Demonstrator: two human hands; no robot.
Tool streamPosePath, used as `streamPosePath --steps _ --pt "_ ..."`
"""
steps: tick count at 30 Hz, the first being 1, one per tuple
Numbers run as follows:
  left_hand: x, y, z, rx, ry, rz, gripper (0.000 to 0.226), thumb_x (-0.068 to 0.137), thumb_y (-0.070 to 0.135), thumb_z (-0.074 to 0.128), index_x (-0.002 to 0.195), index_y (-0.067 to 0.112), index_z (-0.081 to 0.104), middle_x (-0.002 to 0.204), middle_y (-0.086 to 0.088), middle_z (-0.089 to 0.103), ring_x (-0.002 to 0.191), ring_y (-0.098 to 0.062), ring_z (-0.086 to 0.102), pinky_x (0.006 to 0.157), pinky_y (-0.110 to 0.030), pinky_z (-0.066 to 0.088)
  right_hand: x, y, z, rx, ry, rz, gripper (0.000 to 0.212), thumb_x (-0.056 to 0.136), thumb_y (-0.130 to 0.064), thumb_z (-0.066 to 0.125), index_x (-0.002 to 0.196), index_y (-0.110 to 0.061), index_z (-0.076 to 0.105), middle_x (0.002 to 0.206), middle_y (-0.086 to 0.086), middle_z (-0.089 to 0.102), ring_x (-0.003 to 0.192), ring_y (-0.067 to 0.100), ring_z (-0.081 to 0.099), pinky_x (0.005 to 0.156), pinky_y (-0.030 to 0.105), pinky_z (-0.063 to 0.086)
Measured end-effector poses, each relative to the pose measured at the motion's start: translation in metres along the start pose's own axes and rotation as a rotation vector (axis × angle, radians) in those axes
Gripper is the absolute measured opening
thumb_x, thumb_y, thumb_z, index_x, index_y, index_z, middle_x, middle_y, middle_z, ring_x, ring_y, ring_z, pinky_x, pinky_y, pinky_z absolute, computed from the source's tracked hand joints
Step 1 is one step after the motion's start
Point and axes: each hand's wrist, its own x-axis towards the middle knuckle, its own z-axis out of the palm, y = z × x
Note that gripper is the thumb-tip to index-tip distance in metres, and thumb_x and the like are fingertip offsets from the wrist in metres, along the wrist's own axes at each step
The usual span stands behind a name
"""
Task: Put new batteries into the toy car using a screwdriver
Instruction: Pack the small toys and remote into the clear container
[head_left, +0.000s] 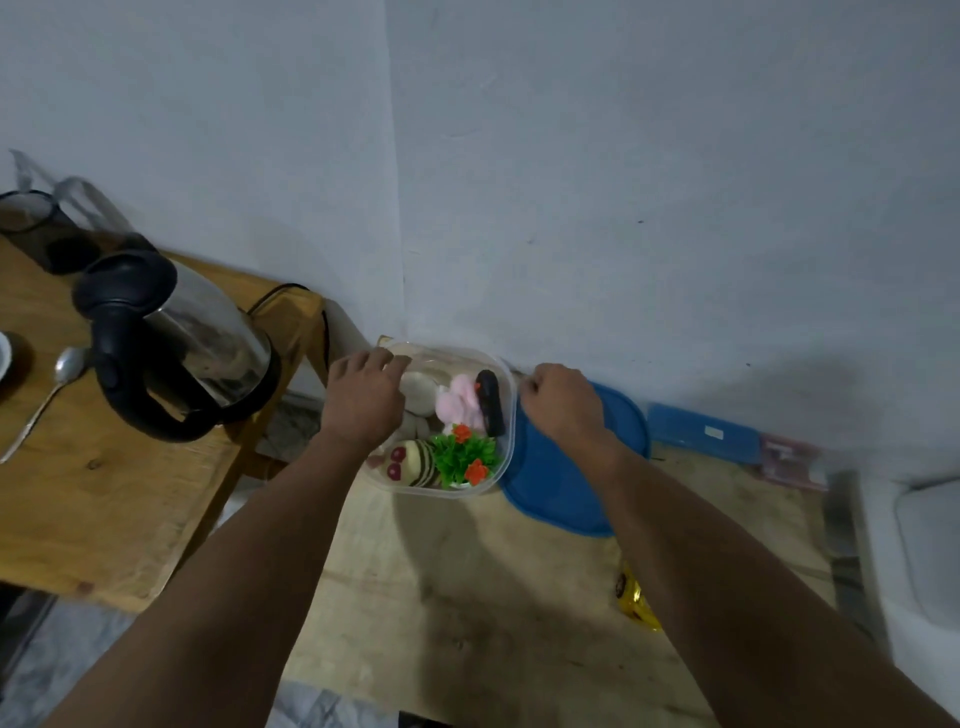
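A clear plastic tub (500, 470) stands on a low wooden board by the wall. Inside lie a pink plush toy (457, 404), a dark oblong object (491, 402), a small green plastic plant with orange flowers (464, 457), a striped round toy with red eyes (413, 462) and a pale round thing (418, 392). My left hand (363, 400) reaches into the tub's left side, fingers curled over its contents. My right hand (563, 408) grips the tub's right rim with curled fingers. No toy car, screwdriver or batteries can be made out.
The tub's blue lid (566, 488) lies flat just right of it. A steel electric kettle (171, 343), a spoon (47, 395) and a dark cup (31, 223) sit on the wooden table at left. A blue box (701, 431) lies along the wall; a yellow wrapper (636, 600) lies on the board.
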Motion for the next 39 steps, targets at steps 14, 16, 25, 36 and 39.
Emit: streamPosePath --steps 14,16,25,36,39 --pt "-0.058 0.017 -0.004 -0.409 -0.171 -0.614 0.057 0.093 0.024 0.055 0.149 0.021 0.041 0.144 -0.015 0.049 0.126 -0.041 0.054 0.096 -0.055 0.051 -0.033 0.138 0.001 0.214 -0.131 0.580 0.055 0.085 -0.046 0.070 0.119 -0.004 0.061 0.093 0.008 0.062 0.080 0.029 0.062 0.070 0.033 0.051" --pt "-0.061 0.016 -0.002 -0.541 -0.152 -0.640 0.055 0.086 0.021 0.057 0.140 0.023 0.048 0.132 -0.015 0.059 0.117 -0.040 0.060 0.095 -0.053 0.054 -0.033 0.141 0.005 0.258 -0.113 0.586 0.050 0.084 -0.041 0.071 0.114 -0.002 0.063 0.081 0.004 0.059 0.070 0.023 0.058 0.068 0.034 0.053" --pt "-0.067 0.018 -0.009 -0.707 -0.036 -0.650 0.043 0.100 0.012 0.050 0.143 0.008 0.055 0.132 -0.021 0.065 0.123 -0.043 0.060 0.099 -0.052 0.050 -0.028 0.137 -0.025 0.454 0.089 0.521 0.021 0.072 -0.017 0.071 0.080 -0.007 0.054 0.068 0.005 0.050 0.067 0.022 0.056 0.053 0.027 0.036" --pt "-0.073 0.014 -0.012 -0.786 -0.024 -0.648 0.043 0.101 0.008 0.045 0.141 0.010 0.061 0.131 -0.018 0.068 0.121 -0.039 0.062 0.099 -0.048 0.051 -0.026 0.021 -0.084 0.841 -0.004 0.250 0.036 0.079 -0.023 0.076 0.098 0.007 0.072 0.098 0.021 0.073 0.081 0.025 0.070 0.068 0.036 0.057" --pt "-0.073 0.011 -0.016 -0.837 -0.035 -0.649 0.045 0.101 0.005 0.045 0.143 0.011 0.061 0.132 -0.018 0.068 0.120 -0.038 0.063 0.099 -0.046 0.052 -0.032 -0.025 -0.080 0.674 0.052 0.105 0.016 0.079 -0.026 0.079 0.083 -0.012 0.075 0.082 0.003 0.074 0.078 0.017 0.070 0.073 0.036 0.058"
